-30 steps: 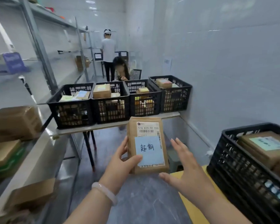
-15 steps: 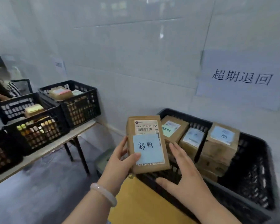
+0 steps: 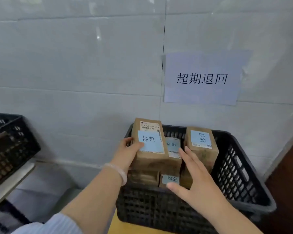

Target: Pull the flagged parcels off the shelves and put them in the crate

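Note:
A brown cardboard parcel with a white shipping label and a blue handwritten note sits at the left end of the black plastic crate, on top of other parcels. My left hand grips its left side, thumb on the blue note. My right hand hovers open just right of it, over the crate's middle, holding nothing. Inside the crate stand several more brown parcels with blue notes, among them a tall one at the back and a low one near my right thumb.
A paper sign with printed characters hangs on the tiled wall above the crate. Another black crate rests on a white table at the left. A yellow surface lies under the near crate. A dark brown panel stands at far right.
The view has swung right from the aisle to the crate by the wall. My left hand has carried the parcel forward and down onto the stack in the crate; my right hand stayed open beside it.

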